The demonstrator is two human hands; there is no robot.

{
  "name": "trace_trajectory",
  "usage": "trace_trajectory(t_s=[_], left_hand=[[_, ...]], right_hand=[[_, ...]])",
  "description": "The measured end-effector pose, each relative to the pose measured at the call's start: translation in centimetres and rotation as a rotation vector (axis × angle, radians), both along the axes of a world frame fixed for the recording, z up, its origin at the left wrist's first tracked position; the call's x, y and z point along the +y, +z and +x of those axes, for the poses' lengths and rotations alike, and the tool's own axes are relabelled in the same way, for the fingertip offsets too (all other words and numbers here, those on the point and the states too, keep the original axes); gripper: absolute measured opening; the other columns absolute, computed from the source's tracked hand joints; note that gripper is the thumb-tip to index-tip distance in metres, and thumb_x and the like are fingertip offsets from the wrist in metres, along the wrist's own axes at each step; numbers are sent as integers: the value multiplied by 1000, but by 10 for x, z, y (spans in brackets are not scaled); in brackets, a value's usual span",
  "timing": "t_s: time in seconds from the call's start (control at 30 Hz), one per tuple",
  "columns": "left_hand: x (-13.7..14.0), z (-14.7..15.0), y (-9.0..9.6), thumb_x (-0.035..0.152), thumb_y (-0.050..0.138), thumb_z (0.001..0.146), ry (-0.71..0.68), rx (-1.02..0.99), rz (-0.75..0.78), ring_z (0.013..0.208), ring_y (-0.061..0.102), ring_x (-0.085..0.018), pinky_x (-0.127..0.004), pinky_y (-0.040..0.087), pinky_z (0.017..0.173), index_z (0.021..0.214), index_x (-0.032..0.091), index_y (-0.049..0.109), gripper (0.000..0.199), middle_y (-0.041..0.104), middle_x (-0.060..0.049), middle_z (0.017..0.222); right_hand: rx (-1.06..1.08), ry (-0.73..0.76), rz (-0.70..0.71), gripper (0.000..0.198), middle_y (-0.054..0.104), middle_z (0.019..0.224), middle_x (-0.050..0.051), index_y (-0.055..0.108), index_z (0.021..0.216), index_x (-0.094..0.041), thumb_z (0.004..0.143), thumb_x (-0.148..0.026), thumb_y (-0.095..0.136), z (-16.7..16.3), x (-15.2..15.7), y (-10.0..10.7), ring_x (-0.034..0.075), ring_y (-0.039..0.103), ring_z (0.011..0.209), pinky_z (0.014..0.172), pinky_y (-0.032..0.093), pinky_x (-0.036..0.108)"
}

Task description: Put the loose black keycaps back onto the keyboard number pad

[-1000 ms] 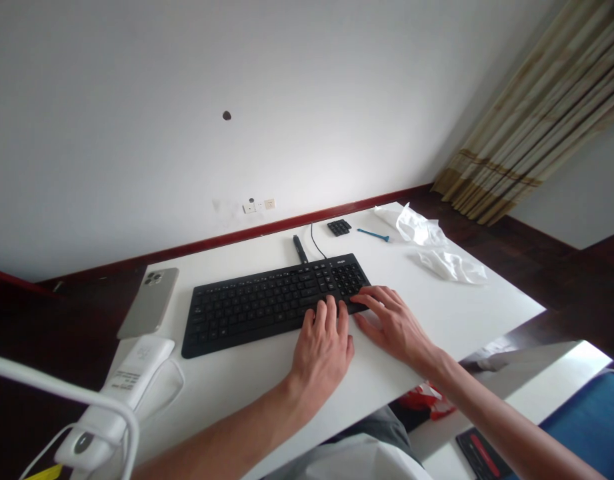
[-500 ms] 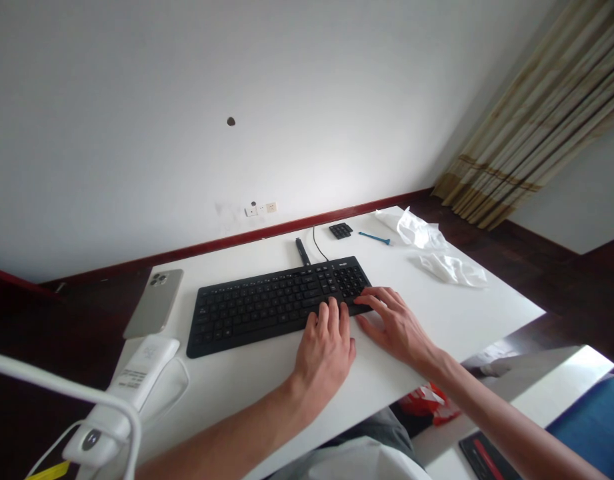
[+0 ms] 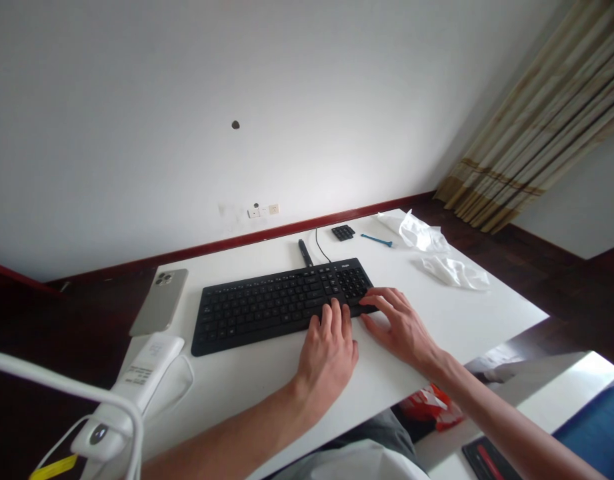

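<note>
A black keyboard [image 3: 271, 303] lies slightly tilted across the white table. My left hand [image 3: 329, 353] rests with its fingertips on the keyboard's lower edge, below the navigation keys. Its fingers lie extended, side by side, with nothing in them. My right hand [image 3: 399, 323] reaches over the lower right corner of the number pad. The index finger touches keys there, and the thumb is apart from it, by the near edge. I see nothing held between these fingers. Behind the keyboard are a black pen-like stick [image 3: 305, 253], a block of small black keys [image 3: 343, 233] and a thin blue tool [image 3: 377, 240].
Crumpled clear plastic bags [image 3: 421, 233] lie at the table's [image 3: 487, 313] right. At the left are a phone [image 3: 159, 303] and a white power strip [image 3: 131, 393] with a cable. Below the right arm sits a red bag [image 3: 431, 405]. A wall stands behind.
The view has shifted slightly, so everything sits a little farther right in it. Both hands keep nearly the same pose on the keyboard.
</note>
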State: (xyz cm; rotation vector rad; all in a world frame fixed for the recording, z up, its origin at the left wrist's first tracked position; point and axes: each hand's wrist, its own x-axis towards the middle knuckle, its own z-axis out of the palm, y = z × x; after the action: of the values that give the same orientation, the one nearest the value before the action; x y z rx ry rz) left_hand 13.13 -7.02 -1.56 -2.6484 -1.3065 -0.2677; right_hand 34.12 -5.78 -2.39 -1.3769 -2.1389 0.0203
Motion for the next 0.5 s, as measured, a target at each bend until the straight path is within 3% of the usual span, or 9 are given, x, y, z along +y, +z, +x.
trace_trajectory(t_s=[0.23,0.4,0.5], left_hand=[[1,-1,1,40,51,103,-10,-10,6,134,52,-34,-45,53,99,153,5,50,61,51,-23,155],[1,-2,3,41,50,103,-12,-3,2,135,51,-33,-45,52,100,153,6,49,61,51,-22,155],[1,-2,2,42,50,103,-21,5,-11,136,50,-34,-45,51,101,154,6,48,63,50,-22,156]], right_hand=[[24,17,16,19,68,118,9,64,115,-26,96,-27,66,3,4,2,28,64,108,96,52,49],[90,-2,125,17,69,110,8,67,111,-27,95,-21,65,9,8,10,27,65,102,91,53,47],[109,-45,183,20,69,112,8,67,114,-27,95,-21,64,19,28,19,28,64,105,92,54,47]])
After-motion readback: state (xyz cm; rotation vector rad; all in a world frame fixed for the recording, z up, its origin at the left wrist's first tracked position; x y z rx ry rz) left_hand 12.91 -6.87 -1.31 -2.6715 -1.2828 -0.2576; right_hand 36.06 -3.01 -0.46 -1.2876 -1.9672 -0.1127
